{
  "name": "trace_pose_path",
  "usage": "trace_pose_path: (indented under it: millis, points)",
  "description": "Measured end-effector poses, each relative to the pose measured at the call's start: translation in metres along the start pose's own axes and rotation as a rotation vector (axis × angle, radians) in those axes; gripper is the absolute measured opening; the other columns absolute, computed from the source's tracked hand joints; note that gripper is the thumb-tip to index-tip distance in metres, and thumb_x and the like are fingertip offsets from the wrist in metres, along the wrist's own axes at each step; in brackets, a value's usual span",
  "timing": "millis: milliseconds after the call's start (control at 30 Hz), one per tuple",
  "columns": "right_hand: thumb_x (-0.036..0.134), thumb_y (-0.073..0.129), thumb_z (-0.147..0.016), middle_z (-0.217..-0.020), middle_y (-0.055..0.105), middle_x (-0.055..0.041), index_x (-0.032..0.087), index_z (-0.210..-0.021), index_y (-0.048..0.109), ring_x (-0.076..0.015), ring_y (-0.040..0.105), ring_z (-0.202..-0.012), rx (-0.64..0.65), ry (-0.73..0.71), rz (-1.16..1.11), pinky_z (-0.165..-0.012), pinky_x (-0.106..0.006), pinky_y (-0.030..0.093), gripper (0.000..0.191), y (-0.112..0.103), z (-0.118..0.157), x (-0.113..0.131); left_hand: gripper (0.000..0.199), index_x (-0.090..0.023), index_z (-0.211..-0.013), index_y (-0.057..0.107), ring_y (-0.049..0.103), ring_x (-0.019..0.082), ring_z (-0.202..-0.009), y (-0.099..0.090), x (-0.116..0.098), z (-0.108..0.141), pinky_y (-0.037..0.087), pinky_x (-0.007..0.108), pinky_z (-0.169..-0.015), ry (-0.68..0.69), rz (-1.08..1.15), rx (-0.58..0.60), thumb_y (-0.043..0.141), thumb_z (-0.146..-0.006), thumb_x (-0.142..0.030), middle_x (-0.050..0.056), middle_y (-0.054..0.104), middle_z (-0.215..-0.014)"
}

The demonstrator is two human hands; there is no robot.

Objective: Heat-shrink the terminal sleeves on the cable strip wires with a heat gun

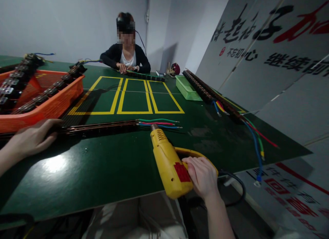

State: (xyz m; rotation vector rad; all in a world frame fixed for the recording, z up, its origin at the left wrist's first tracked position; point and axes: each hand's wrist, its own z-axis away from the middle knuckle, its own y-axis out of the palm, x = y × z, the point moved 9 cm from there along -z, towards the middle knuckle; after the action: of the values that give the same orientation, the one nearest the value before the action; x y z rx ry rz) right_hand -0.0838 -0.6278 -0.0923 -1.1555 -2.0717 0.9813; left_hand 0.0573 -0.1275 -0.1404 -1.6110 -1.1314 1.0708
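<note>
My right hand (202, 174) is closed round the handle of a yellow heat gun (166, 160) with a red panel on its side. The heat gun's metal nozzle points away from me, close to the blue, red and green wires (159, 123) at the right end of a long black strip with copper bars (102, 126). That strip lies across the table in front of me. At its left part, my left hand (37, 136) grips it, with fingers over the far side and thumb on the near side; part of the strip is hidden beneath the hand.
An orange basket (64, 98) with more strips stands at left. Yellow tape rectangles (135, 112) mark the green table (102, 177). At right, further strips (205, 90) lie by a green tray (186, 90), wires overhanging the edge. Another person (125, 57) sits opposite, hands on a strip.
</note>
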Motion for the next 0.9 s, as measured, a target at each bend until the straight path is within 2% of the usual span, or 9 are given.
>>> trace_pose_path:
  millis: [67,100,167,300,400,467,567,733,900]
  points:
    - [0.017,0.028,-0.095,-0.076,0.067,-0.0002,0.017,-0.083,0.061,-0.0116,0.057,-0.069,0.0,0.012,0.003,-0.07,-0.028,0.033,0.035,0.001,0.0,0.002,0.041,-0.03,-0.116,0.041,0.056,0.03,-0.099,-0.009,-0.028,-0.002,0.049,0.046,-0.079,0.072,-0.058,-0.101,0.029,-0.082,-0.047,0.003,0.055,-0.109]
    - [0.017,0.028,-0.095,-0.075,0.067,-0.0001,0.017,-0.083,0.061,-0.0115,0.057,-0.068,-0.003,0.02,0.003,-0.069,-0.028,0.033,0.035,0.002,-0.001,0.004,0.037,-0.029,-0.114,0.044,0.054,0.03,-0.105,-0.014,-0.05,-0.004,0.047,0.047,-0.084,0.134,-0.069,-0.159,0.029,-0.083,-0.043,0.004,0.054,-0.11]
    - [0.017,0.027,-0.095,-0.075,0.066,-0.0005,0.017,-0.083,0.06,-0.0116,0.057,-0.068,-0.013,0.035,0.003,-0.07,-0.028,0.033,0.036,0.004,-0.002,0.009,0.032,-0.023,-0.108,0.049,0.053,0.029,-0.103,-0.016,-0.102,-0.013,0.044,0.047,-0.091,0.255,-0.069,-0.224,0.034,-0.084,-0.039,0.007,0.055,-0.108]
    - [0.017,0.027,-0.095,-0.077,0.066,-0.0014,0.017,-0.085,0.061,-0.0125,0.056,-0.07,-0.018,0.046,-0.007,-0.072,-0.029,0.032,0.035,0.012,-0.006,0.028,0.029,-0.019,-0.108,0.054,0.052,0.025,-0.107,0.008,-0.212,-0.045,0.041,0.041,-0.096,0.471,-0.022,-0.129,0.036,-0.087,-0.029,0.008,0.056,-0.116]
    - [0.018,0.027,-0.094,-0.077,0.065,-0.0019,0.017,-0.085,0.06,-0.0136,0.055,-0.071,-0.017,0.049,-0.013,-0.072,-0.03,0.031,0.035,0.02,-0.008,0.044,0.033,-0.018,-0.115,0.052,0.049,0.026,-0.115,0.026,-0.271,-0.064,0.039,0.041,-0.099,0.577,-0.021,-0.113,0.04,-0.085,-0.027,0.011,0.053,-0.123]
    - [0.018,0.026,-0.094,-0.076,0.065,-0.0019,0.017,-0.084,0.06,-0.0141,0.054,-0.07,-0.019,0.058,-0.014,-0.071,-0.031,0.031,0.035,0.024,-0.01,0.051,0.034,-0.017,-0.117,0.051,0.051,0.026,-0.112,0.038,-0.287,-0.073,0.041,0.04,-0.096,0.566,-0.01,-0.099,0.042,-0.084,-0.024,0.012,0.054,-0.121]
    - [0.019,0.027,-0.094,-0.075,0.064,-0.0017,0.018,-0.084,0.059,-0.0142,0.052,-0.068,-0.019,0.072,-0.019,-0.071,-0.031,0.03,0.034,0.027,-0.013,0.056,0.036,-0.019,-0.12,0.048,0.054,0.025,-0.109,0.049,-0.286,-0.078,0.045,0.038,-0.09,0.525,0.041,-0.087,0.043,-0.085,-0.023,0.011,0.052,-0.123]
    - [0.018,0.027,-0.093,-0.077,0.065,-0.0027,0.018,-0.083,0.059,-0.0144,0.052,-0.069,-0.011,0.077,-0.04,-0.072,-0.031,0.03,0.033,0.026,-0.012,0.055,0.032,-0.02,-0.119,0.047,0.056,0.023,-0.105,0.05,-0.273,-0.079,0.047,0.036,-0.085,0.479,0.108,-0.108,0.036,-0.089,-0.02,0.01,0.055,-0.12]
    - [0.02,0.028,-0.093,-0.078,0.065,-0.002,0.018,-0.082,0.058,-0.0141,0.053,-0.069,0.006,0.081,-0.049,-0.071,-0.031,0.029,0.032,0.027,-0.011,0.054,0.025,-0.019,-0.11,0.049,0.059,0.022,-0.094,0.047,-0.275,-0.079,0.049,0.035,-0.079,0.467,0.08,-0.121,0.036,-0.089,-0.022,0.01,0.053,-0.118]
